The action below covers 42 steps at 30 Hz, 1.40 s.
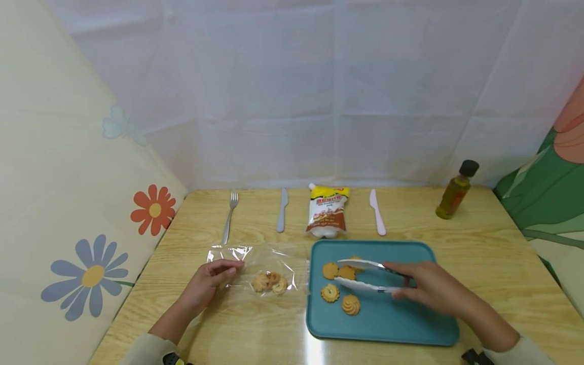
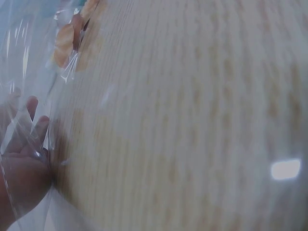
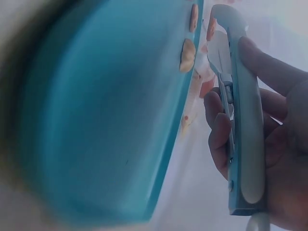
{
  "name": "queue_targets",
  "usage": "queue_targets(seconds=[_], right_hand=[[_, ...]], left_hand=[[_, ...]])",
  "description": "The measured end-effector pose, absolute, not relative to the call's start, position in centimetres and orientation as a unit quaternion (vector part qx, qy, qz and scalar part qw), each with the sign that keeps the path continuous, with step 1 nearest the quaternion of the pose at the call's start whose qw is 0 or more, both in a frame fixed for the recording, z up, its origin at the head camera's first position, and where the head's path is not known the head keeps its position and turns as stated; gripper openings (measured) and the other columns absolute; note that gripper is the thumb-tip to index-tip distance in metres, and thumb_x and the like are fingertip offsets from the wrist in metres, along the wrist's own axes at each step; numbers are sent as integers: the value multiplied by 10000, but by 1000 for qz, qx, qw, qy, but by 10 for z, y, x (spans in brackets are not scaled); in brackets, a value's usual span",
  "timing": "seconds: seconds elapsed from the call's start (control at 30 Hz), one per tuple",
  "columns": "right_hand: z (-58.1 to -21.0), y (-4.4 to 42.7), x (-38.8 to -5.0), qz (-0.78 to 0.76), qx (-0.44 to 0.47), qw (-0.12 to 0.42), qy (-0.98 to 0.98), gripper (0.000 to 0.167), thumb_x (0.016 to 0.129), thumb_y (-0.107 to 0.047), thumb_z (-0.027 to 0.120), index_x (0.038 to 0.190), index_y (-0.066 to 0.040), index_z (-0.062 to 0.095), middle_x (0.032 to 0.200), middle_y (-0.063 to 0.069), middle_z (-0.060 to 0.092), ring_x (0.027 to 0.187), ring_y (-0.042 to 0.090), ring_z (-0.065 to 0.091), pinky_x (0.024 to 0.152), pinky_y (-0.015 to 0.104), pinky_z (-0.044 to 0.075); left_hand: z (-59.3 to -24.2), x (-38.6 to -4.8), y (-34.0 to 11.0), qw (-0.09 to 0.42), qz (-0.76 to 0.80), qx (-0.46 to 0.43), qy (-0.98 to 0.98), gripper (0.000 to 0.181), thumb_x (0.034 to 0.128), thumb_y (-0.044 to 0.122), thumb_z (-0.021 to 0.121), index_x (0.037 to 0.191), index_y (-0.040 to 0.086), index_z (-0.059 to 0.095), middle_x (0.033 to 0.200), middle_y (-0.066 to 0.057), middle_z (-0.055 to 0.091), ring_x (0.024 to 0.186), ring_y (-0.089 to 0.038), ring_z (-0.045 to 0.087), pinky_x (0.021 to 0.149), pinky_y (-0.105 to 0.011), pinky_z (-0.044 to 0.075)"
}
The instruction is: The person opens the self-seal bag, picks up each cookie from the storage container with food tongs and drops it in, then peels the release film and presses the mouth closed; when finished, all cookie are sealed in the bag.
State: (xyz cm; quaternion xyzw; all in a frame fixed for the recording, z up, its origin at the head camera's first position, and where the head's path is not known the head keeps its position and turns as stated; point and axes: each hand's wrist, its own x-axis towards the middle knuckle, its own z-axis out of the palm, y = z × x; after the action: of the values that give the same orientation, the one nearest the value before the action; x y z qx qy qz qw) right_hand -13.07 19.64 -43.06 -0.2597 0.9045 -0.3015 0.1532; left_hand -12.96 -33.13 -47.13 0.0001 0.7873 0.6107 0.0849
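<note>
My left hand [image 1: 205, 285] pinches the left end of a clear plastic bag [image 1: 292, 256] lying on the table. Several cookies [image 1: 260, 282] sit inside the bag; through its film the left wrist view shows part of the hand [image 2: 26, 173]. In my right hand [image 1: 431, 285] is a pair of tongs [image 1: 360, 285], held by the arms, with the pale tips spread apart over a blue-green tray [image 1: 388, 324]. Several round cookies [image 1: 351, 305] lie at the tray's left side, some partly behind the tongs. The right wrist view shows thumb and fingers around the tongs [image 3: 250, 144].
Behind the bag and tray lie a fork [image 1: 230, 218], a grey-blue knife [image 1: 282, 210], a yellow, white and brown pouch [image 1: 327, 210] and a pink knife [image 1: 377, 212]. A dark-capped bottle [image 1: 453, 196] stands at the back right. Cloth hangs along the table's back edge.
</note>
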Motion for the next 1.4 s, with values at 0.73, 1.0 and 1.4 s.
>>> queue_targets(seconds=[0.73, 1.0, 1.4], right_hand=[[-424, 137, -160, -282, -362, 111, 882, 597, 912, -309, 798, 1449, -132, 610, 911, -112, 692, 674, -2, 508, 589, 236, 445], [-426, 112, -170, -283, -387, 116, 870, 588, 916, -310, 796, 1454, -163, 611, 781, -117, 625, 630, 3, 479, 571, 235, 413], [-434, 63, -181, -243, -427, 109, 864, 611, 922, -372, 781, 1474, -189, 590, 676, -120, 563, 569, 19, 440, 574, 261, 389]], left_hand=[[-470, -130, -331, 89, 612, -7, 786, 314, 1019, 86, 640, 1257, -117, 663, 1243, -26, 735, 1110, 3, 625, 923, -153, 494], [-470, -129, -331, 87, 613, -7, 785, 303, 1016, 86, 643, 1242, -115, 672, 1251, -42, 733, 1111, 3, 628, 922, -152, 498], [-471, -129, -330, 83, 613, 5, 786, 319, 1014, 85, 646, 1242, -138, 658, 1224, -2, 744, 1108, 5, 633, 919, -148, 500]])
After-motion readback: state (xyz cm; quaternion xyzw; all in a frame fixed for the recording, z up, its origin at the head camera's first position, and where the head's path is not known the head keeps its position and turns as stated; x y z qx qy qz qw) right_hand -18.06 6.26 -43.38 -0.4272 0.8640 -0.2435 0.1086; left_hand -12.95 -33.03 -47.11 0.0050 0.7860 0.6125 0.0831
